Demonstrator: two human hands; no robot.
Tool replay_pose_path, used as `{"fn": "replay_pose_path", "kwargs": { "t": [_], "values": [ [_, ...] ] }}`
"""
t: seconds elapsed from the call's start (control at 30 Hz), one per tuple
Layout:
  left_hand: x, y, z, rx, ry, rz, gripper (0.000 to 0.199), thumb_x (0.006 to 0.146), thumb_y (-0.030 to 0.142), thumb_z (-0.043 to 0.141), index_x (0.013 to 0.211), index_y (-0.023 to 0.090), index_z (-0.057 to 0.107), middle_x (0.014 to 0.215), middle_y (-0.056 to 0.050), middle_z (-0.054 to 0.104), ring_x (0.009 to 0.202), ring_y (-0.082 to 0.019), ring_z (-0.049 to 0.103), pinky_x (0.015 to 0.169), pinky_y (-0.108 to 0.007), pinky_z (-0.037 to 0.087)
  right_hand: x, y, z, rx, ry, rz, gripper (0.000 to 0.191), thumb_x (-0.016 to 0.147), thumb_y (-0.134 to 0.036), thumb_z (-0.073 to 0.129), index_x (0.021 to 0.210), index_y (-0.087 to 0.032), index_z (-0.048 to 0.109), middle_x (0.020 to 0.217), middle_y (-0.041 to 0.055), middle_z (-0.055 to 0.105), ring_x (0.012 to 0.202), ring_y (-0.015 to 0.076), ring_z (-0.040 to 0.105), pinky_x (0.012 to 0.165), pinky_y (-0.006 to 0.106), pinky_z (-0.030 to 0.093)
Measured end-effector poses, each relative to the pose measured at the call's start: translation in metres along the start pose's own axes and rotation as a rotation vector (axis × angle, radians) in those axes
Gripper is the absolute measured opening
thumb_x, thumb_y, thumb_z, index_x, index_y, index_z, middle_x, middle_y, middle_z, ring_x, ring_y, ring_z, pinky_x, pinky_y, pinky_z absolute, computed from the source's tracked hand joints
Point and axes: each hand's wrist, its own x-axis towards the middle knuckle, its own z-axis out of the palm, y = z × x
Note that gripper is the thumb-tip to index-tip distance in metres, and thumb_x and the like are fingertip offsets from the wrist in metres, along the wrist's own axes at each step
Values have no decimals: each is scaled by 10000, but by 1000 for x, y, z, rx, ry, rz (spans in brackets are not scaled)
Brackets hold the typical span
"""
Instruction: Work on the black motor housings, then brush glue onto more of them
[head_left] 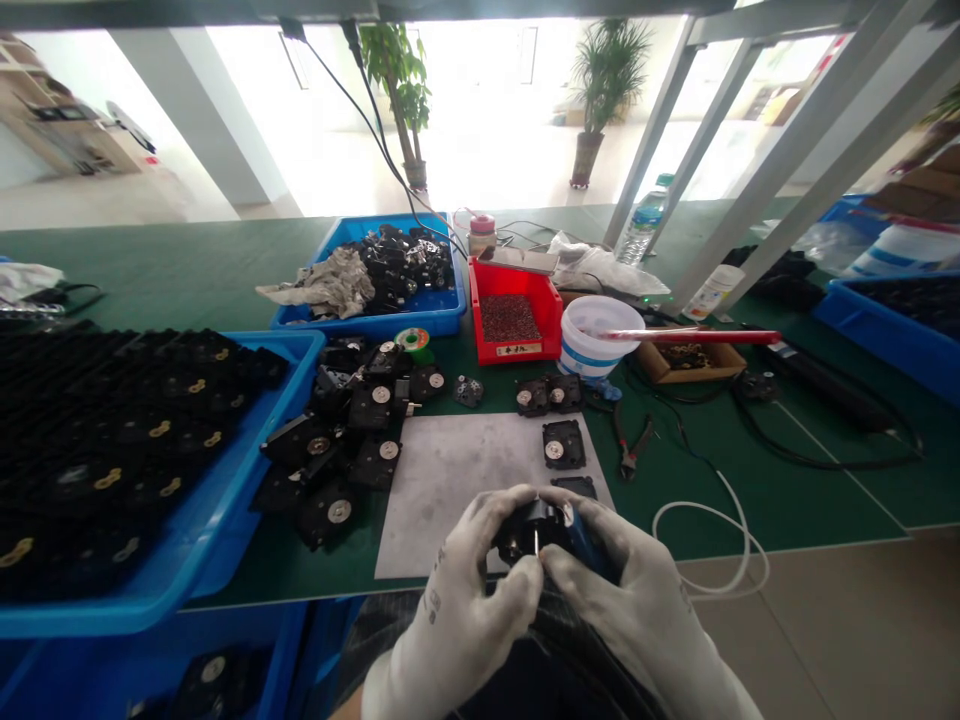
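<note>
My left hand (480, 590), in a white glove, grips the left side of a small black plastic housing (536, 515) near the table's front edge. A thin metal pin (536, 541) stands out of it between my two thumbs. My right hand (626, 575), gloved too, closes on the housing's right side. A dark blue rounded thing (589, 540) lies under the right fingers, and its kind is mostly hidden. Just beyond my hands, a black unit with a silver disc (563, 444) rests on the grey sheet (457, 470).
Black units (367, 408) are heaped left of the sheet, beside a big blue tray (307, 400) of black parts. Behind stand a red bin (517, 352) of small brown pieces and a white tub (598, 350). Cutting pliers (628, 450) and a white cable (739, 510) lie right.
</note>
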Motion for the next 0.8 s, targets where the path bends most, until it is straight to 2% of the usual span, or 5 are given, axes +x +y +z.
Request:
{"fn": "replay_pose_path", "kwargs": {
  "t": [0.13,0.27,0.57,0.8],
  "values": [
    [3,7,-2,45,-13,3,449,877,181,591,1309,248,696,1265,-81,744,1172,-281,710,1022,-383,574,-1,-5,0,19,-33,32,398,860,-273,724,1252,-233,774,1220,77,784,1134,298,745,1013,404,603],
    [4,8,-3,58,-29,-3,461,853,156,592,1289,244,711,1241,-77,755,1130,-278,727,978,-374,597,-3,-13,3,48,17,61,386,816,-260,738,1197,-243,796,1173,61,796,1127,291,746,1006,380,598],
    [7,12,-4,154,-29,7,512,716,58,585,1181,202,743,1129,-51,780,1016,-238,752,921,-337,615,4,-4,-5,-141,-77,-111,339,843,-250,694,1164,-223,802,1092,52,813,1026,258,779,905,313,631],
    [9,18,-5,115,-60,-101,486,711,104,584,1160,154,762,1104,-75,782,1011,-258,760,908,-365,619,3,-15,-6,-103,-81,17,345,800,-249,689,1119,-212,814,1035,23,814,1011,244,774,880,281,616]
  ]
}}
